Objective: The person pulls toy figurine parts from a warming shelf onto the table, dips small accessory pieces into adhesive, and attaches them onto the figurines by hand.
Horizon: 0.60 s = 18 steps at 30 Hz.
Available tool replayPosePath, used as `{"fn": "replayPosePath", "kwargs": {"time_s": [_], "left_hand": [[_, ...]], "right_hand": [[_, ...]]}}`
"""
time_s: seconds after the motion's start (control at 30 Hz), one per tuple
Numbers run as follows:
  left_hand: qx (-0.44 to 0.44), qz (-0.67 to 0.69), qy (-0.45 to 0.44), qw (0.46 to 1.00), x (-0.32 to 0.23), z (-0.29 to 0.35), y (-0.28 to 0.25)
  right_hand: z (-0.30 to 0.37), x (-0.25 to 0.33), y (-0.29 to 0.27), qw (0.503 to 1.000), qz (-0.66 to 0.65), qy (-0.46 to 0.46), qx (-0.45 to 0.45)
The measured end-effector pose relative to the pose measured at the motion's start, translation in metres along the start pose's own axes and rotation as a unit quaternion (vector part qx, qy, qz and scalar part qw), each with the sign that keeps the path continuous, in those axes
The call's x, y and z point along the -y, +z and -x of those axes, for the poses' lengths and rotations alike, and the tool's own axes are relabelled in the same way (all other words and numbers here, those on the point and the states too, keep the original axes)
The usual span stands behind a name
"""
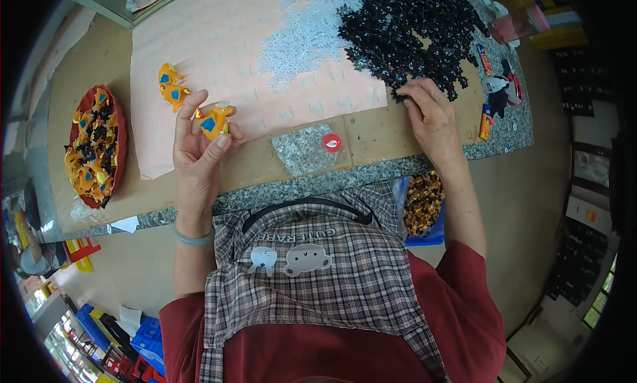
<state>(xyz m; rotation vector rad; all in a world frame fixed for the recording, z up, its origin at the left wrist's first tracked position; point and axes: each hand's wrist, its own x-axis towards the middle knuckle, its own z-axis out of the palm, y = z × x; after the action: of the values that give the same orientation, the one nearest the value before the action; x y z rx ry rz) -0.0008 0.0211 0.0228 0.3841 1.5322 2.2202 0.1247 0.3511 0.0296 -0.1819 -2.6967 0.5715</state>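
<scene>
Red basket (123, 141) of orange figures (85, 178), blue bin (428, 239) of yellow-brown pieces (424, 200).

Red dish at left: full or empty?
Full across: orange figures and black pieces cover the inside of the red dish. How deep, can't tell.

Workshop: workbench (368, 139), loose black pieces (408, 34), apron (318, 297), blue crates (150, 341)

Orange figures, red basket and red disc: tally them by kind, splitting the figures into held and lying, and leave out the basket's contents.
Orange figure in the left hand: 1
Orange figures lying on the pink sheet: 2
Red basket: 1
Red disc: 1
Total: 5
</scene>
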Motion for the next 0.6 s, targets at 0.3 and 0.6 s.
{"fn": "replayPosePath", "kwargs": {"time_s": [0.3,0.6], "left_hand": [[0.021,0.089,-0.056,0.994,0.001,0.006,0.010],[0.053,0.129,-0.098,0.985,0.006,0.010,0.017]], "right_hand": [[0.007,-0.015,-0.005,0.996,-0.065,0.046,-0.042],[0.009,0.002,-0.004,0.984,0.001,0.176,0.032]]}}
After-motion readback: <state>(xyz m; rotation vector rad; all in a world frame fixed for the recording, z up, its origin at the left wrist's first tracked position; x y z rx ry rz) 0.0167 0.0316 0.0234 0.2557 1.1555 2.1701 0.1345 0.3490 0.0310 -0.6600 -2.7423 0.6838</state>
